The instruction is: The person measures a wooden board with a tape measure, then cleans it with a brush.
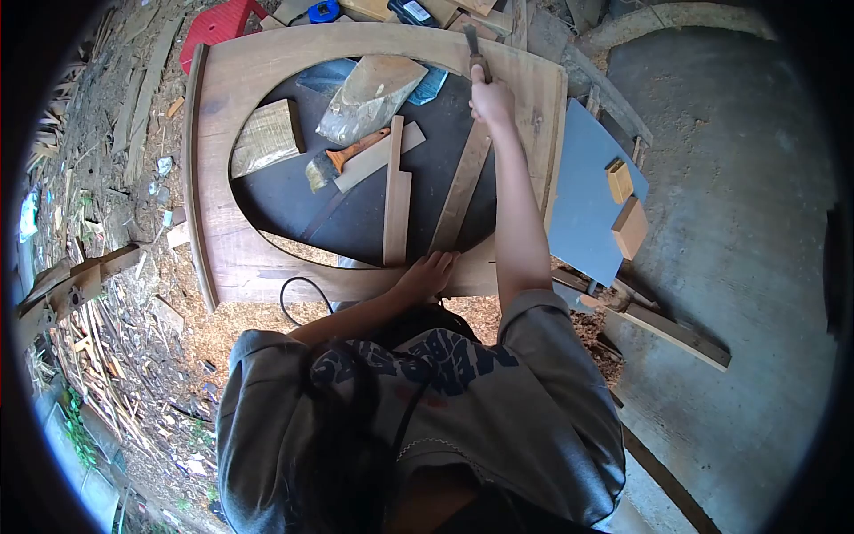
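Observation:
My right hand [492,100] is wrapped round the wooden handle of a slim tool with a dark, flat head [471,38], held over the far right part of a wooden panel [218,169]. Its exact kind is too small to make out. The panel has a large oval opening. On its near rim rests my left hand [429,274], fingers stretched out and laid on the wood. Within the oval, a paintbrush [334,160] with an orange handle lies on a dark surface [356,214], beside a notched wood strip [398,196] and a longer slat [463,191].
A wood block [269,138] and a pale, stained offcut [372,96] also lie inside the oval. Behind the panel are a red plastic stool [218,27] and a blue tape measure [324,11]. Two small blocks [629,227] sit on a grey board [583,196] at right.

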Demonstrator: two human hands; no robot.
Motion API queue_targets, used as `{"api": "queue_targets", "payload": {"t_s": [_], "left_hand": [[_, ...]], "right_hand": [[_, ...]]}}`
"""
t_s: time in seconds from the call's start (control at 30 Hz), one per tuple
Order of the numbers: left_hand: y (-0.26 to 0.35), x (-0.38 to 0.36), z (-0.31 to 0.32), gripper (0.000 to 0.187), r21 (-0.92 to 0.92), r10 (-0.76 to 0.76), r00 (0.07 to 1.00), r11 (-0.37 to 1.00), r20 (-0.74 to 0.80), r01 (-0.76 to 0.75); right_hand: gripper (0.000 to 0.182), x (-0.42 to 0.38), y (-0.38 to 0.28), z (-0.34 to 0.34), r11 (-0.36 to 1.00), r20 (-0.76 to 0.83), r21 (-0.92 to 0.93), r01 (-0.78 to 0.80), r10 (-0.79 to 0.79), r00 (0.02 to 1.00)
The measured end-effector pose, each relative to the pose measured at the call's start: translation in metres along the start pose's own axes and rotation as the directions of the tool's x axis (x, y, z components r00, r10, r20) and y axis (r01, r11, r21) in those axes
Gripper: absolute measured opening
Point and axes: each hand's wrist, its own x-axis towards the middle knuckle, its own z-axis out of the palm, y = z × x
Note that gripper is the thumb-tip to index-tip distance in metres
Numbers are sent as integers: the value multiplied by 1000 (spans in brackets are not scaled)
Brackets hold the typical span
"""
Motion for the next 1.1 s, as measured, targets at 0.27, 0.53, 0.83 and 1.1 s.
{"api": "queue_targets", "payload": {"t_s": [0.27,0.53,0.83,1.1], "left_hand": [[-5,3,-9,64,-94,4,999,996,33,-1],[-5,5,-26,67,-110,9,994,994,105,2],[-4,7,-23,103,-175,7,985,984,171,23],[-4,9,-36,105,-225,16,975,974,221,34]], "right_hand": [[56,-31,50,10,971,-28,-124,204,-209,978],[53,-55,28,-8,989,-51,79,124,-120,991],[58,-18,31,20,994,-26,-84,75,-77,997],[59,-27,33,13,988,-37,-55,142,-144,989]]}}
